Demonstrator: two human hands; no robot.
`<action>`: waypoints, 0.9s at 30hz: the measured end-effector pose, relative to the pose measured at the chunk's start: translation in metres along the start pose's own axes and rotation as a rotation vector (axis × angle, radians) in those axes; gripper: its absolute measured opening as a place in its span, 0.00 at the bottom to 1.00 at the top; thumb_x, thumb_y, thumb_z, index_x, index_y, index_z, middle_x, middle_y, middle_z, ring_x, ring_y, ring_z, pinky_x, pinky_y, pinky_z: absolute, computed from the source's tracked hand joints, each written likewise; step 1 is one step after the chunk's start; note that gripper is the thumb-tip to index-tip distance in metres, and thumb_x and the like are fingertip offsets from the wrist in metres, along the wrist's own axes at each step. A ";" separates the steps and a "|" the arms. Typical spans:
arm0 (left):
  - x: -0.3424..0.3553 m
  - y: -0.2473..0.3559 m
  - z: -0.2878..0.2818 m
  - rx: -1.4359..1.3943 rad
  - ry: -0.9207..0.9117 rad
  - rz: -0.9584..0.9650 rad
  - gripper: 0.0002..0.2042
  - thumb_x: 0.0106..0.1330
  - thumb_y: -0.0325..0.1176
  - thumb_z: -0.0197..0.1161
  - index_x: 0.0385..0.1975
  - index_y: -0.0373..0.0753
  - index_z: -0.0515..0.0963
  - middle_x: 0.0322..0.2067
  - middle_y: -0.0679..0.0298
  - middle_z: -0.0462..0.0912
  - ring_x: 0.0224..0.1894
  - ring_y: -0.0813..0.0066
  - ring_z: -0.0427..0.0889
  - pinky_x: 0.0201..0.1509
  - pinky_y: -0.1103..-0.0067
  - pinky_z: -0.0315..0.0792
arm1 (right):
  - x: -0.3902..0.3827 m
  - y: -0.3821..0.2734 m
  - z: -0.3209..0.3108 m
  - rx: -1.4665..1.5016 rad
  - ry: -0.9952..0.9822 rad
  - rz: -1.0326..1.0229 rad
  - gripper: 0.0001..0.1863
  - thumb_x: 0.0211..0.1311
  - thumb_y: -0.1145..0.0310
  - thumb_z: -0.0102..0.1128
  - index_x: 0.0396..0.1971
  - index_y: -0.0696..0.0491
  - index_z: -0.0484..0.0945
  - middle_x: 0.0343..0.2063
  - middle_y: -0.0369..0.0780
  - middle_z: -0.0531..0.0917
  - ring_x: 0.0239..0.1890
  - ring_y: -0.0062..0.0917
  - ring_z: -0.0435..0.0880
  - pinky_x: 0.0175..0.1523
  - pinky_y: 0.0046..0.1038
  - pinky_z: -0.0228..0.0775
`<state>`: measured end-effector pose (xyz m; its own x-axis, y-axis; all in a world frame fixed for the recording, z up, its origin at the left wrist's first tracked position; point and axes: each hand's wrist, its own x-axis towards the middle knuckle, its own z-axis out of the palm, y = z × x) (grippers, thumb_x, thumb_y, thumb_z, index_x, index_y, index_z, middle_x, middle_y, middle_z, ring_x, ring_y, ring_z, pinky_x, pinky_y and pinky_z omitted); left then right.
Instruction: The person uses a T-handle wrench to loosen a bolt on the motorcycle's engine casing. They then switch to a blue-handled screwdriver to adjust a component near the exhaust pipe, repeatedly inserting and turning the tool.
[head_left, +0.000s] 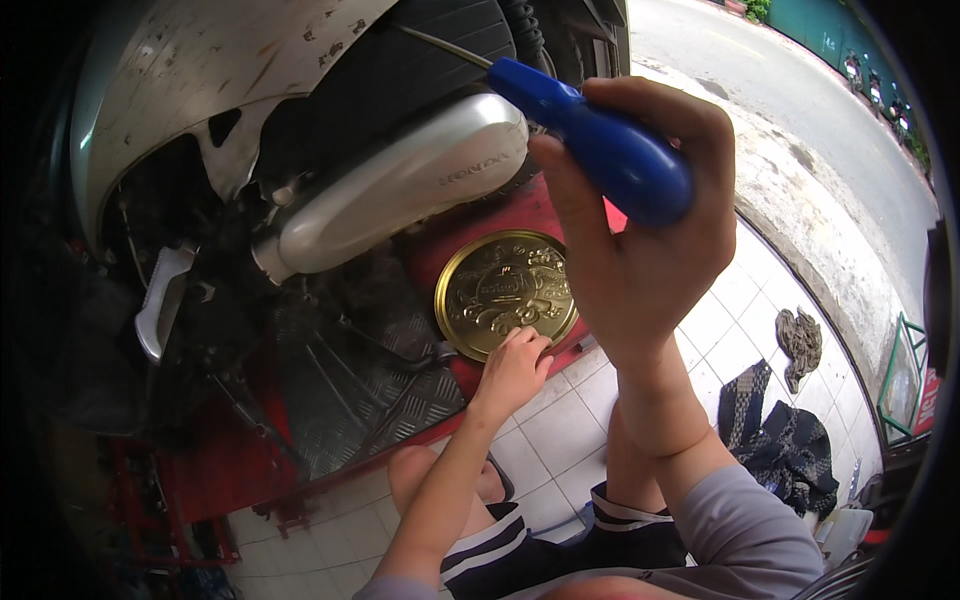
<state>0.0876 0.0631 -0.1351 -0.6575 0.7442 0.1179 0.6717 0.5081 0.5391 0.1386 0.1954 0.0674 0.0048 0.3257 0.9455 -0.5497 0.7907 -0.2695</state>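
My right hand [655,250] is raised and closed round the bulb-shaped handle of a blue screwdriver [630,165]. Its thin metal shaft points up and left, in front of a black ribbed part [440,45] of a scooter. Lower down, my left hand [515,368] reaches to the near rim of a round gold embossed tin lid [500,290]. Its fingers are bent and close together over the rim; what they hold, if anything, is hidden. The scooter's silver exhaust cover [400,190] lies beyond the lid.
A scratched pale body panel [220,90] and a silver footrest [165,300] are at left. Beneath the scooter is a red stand with a tread plate [370,410]. A dark patterned cloth [785,450] and a brown rag [798,345] lie on white tiles, right. Beyond runs a road [800,100].
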 end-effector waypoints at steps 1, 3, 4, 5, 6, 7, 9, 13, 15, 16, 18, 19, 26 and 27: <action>0.001 0.005 -0.001 -0.002 -0.012 -0.033 0.10 0.60 0.30 0.63 0.39 0.34 0.81 0.38 0.58 0.78 0.46 0.60 0.77 0.50 0.67 0.73 | 0.000 0.000 0.000 0.010 -0.010 0.004 0.20 0.48 0.75 0.75 0.43 0.57 0.77 0.38 0.39 0.83 0.40 0.23 0.83 0.46 0.22 0.76; 0.004 0.007 0.001 0.034 -0.029 -0.029 0.10 0.60 0.30 0.63 0.39 0.34 0.80 0.38 0.58 0.78 0.46 0.60 0.77 0.50 0.67 0.73 | 0.001 0.003 -0.002 0.045 -0.034 -0.038 0.21 0.48 0.76 0.74 0.43 0.57 0.77 0.38 0.39 0.83 0.40 0.23 0.83 0.46 0.22 0.76; 0.005 0.008 0.002 0.053 -0.037 -0.027 0.10 0.60 0.30 0.63 0.40 0.34 0.80 0.38 0.58 0.78 0.46 0.60 0.77 0.50 0.67 0.74 | 0.003 0.007 -0.003 0.071 -0.047 -0.084 0.21 0.47 0.76 0.74 0.43 0.57 0.77 0.38 0.39 0.83 0.39 0.23 0.84 0.46 0.22 0.76; 0.006 0.009 0.003 0.061 -0.032 -0.025 0.10 0.60 0.30 0.63 0.40 0.34 0.80 0.38 0.57 0.78 0.47 0.59 0.77 0.50 0.67 0.73 | 0.003 0.010 -0.004 0.079 -0.057 -0.111 0.21 0.47 0.76 0.74 0.43 0.57 0.78 0.38 0.40 0.83 0.39 0.23 0.84 0.46 0.22 0.76; 0.006 0.009 0.004 0.067 -0.026 -0.021 0.10 0.60 0.30 0.63 0.40 0.34 0.80 0.38 0.57 0.78 0.47 0.59 0.77 0.50 0.67 0.73 | 0.004 0.012 -0.005 0.086 -0.068 -0.140 0.21 0.47 0.77 0.74 0.43 0.57 0.78 0.37 0.40 0.83 0.39 0.23 0.84 0.45 0.22 0.76; 0.007 0.009 0.006 0.073 -0.020 -0.019 0.11 0.60 0.30 0.63 0.41 0.34 0.80 0.39 0.56 0.78 0.47 0.59 0.77 0.50 0.67 0.73 | 0.004 0.013 -0.007 0.074 -0.076 -0.150 0.21 0.47 0.77 0.74 0.43 0.57 0.78 0.37 0.40 0.83 0.39 0.23 0.84 0.45 0.22 0.76; 0.009 0.004 0.008 0.042 0.020 0.019 0.13 0.60 0.30 0.63 0.44 0.34 0.79 0.39 0.56 0.79 0.46 0.58 0.78 0.49 0.66 0.74 | 0.002 0.015 -0.008 0.076 -0.079 -0.146 0.20 0.47 0.78 0.73 0.43 0.57 0.78 0.37 0.40 0.83 0.39 0.23 0.84 0.45 0.22 0.76; 0.015 0.007 -0.026 0.054 0.244 0.010 0.19 0.59 0.30 0.64 0.51 0.35 0.76 0.36 0.57 0.80 0.39 0.56 0.80 0.44 0.66 0.75 | 0.002 0.022 -0.006 0.111 -0.042 -0.128 0.20 0.49 0.78 0.73 0.43 0.57 0.77 0.37 0.39 0.83 0.37 0.22 0.84 0.42 0.21 0.76; 0.024 0.016 -0.069 0.004 0.493 0.070 0.25 0.59 0.27 0.65 0.58 0.35 0.71 0.29 0.61 0.80 0.29 0.66 0.81 0.35 0.71 0.75 | 0.004 0.026 -0.003 0.134 0.010 -0.113 0.19 0.47 0.78 0.73 0.41 0.56 0.78 0.34 0.39 0.83 0.34 0.24 0.84 0.39 0.22 0.76; 0.032 0.028 -0.096 0.054 0.578 0.086 0.27 0.59 0.27 0.65 0.60 0.34 0.69 0.27 0.62 0.81 0.25 0.68 0.81 0.33 0.72 0.75 | 0.007 0.028 -0.003 0.141 0.036 -0.096 0.19 0.45 0.78 0.73 0.39 0.56 0.78 0.32 0.40 0.83 0.31 0.27 0.84 0.37 0.23 0.75; 0.048 0.058 -0.143 0.117 0.677 0.083 0.31 0.60 0.29 0.63 0.64 0.33 0.62 0.25 0.62 0.82 0.25 0.65 0.83 0.34 0.70 0.76 | 0.005 0.031 -0.005 0.152 0.036 -0.018 0.18 0.44 0.78 0.74 0.38 0.55 0.78 0.30 0.40 0.83 0.29 0.29 0.84 0.35 0.24 0.75; 0.055 0.076 -0.166 0.164 0.706 0.042 0.33 0.61 0.30 0.63 0.66 0.33 0.59 0.25 0.62 0.82 0.26 0.64 0.83 0.35 0.69 0.77 | 0.004 0.030 -0.005 0.168 0.015 0.042 0.19 0.44 0.77 0.74 0.38 0.55 0.78 0.30 0.41 0.83 0.30 0.29 0.84 0.36 0.24 0.75; 0.117 0.102 -0.233 0.656 0.751 -0.083 0.33 0.59 0.35 0.64 0.62 0.29 0.60 0.30 0.45 0.83 0.36 0.46 0.85 0.42 0.62 0.81 | 0.005 0.024 -0.010 0.154 0.013 -0.001 0.19 0.46 0.77 0.73 0.40 0.55 0.77 0.31 0.41 0.83 0.30 0.29 0.85 0.36 0.24 0.75; 0.125 0.100 -0.235 0.691 0.769 -0.081 0.32 0.59 0.35 0.64 0.61 0.28 0.61 0.31 0.42 0.83 0.38 0.44 0.84 0.43 0.62 0.81 | 0.005 0.025 -0.009 0.169 0.012 -0.001 0.19 0.46 0.77 0.73 0.40 0.55 0.77 0.31 0.41 0.83 0.30 0.30 0.84 0.35 0.24 0.75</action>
<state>-0.0072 0.1053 0.1294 -0.5864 0.3420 0.7343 0.5054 0.8629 0.0017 0.1327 0.2215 0.0637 0.0149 0.3317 0.9433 -0.6826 0.6927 -0.2328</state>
